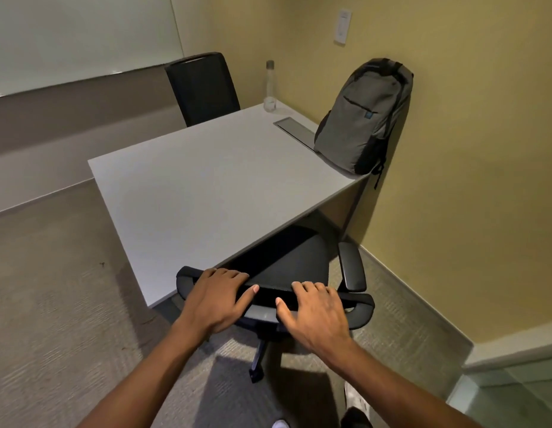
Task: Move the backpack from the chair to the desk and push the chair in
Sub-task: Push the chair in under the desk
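Observation:
A grey and black backpack (364,115) stands upright on the far right corner of the white desk (188,186), leaning against the yellow wall. A black office chair (299,261) with armrests sits at the desk's near edge, its seat partly under the desktop. My left hand (217,299) grips the top of the chair's backrest on the left, fingers over the rim and thumb behind. My right hand (314,310) grips the same rim further right.
A clear bottle (270,88) stands at the desk's back edge beside a grey cable cover (296,129). A second black chair (203,88) is tucked in at the far side. The yellow wall runs close along the right; carpet lies to the left.

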The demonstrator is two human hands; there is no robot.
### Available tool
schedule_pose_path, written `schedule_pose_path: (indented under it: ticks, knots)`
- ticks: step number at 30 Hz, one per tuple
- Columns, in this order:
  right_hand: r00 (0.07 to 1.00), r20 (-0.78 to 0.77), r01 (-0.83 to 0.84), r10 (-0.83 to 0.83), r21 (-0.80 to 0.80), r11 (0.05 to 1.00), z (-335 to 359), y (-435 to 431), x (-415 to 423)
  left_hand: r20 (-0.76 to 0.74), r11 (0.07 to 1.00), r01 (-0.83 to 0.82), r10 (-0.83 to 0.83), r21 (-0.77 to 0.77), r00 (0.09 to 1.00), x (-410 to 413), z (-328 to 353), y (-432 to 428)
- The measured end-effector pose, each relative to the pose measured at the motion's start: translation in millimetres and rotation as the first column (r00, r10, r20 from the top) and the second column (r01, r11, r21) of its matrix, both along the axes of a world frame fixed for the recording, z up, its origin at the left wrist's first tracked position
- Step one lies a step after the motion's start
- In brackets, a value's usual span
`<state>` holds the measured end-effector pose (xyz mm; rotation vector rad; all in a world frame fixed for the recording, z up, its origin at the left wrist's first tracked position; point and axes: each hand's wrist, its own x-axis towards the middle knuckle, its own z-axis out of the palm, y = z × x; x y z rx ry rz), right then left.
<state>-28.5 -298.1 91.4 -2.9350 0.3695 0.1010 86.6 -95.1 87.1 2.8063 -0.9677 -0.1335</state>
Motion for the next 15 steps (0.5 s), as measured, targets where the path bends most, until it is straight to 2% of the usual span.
schedule_pose_path:
  ticks: [6, 15]
  knots:
    - [0.998, 0.01, -0.056, 0.056, -0.005, 0.998, -0.4, -21.9, 6.2, 0.057, 0.998, -0.056, 0.057, -0.027, 0.997, -5.2, 0.1, -16.1]
    - [0.991, 0.029, -0.134, 0.134, 0.005, 0.991, -4.9, -76.5, 24.7, 0.05, 0.986, -0.16, 0.163, -0.047, 0.985, -6.7, -0.3, -63.7]
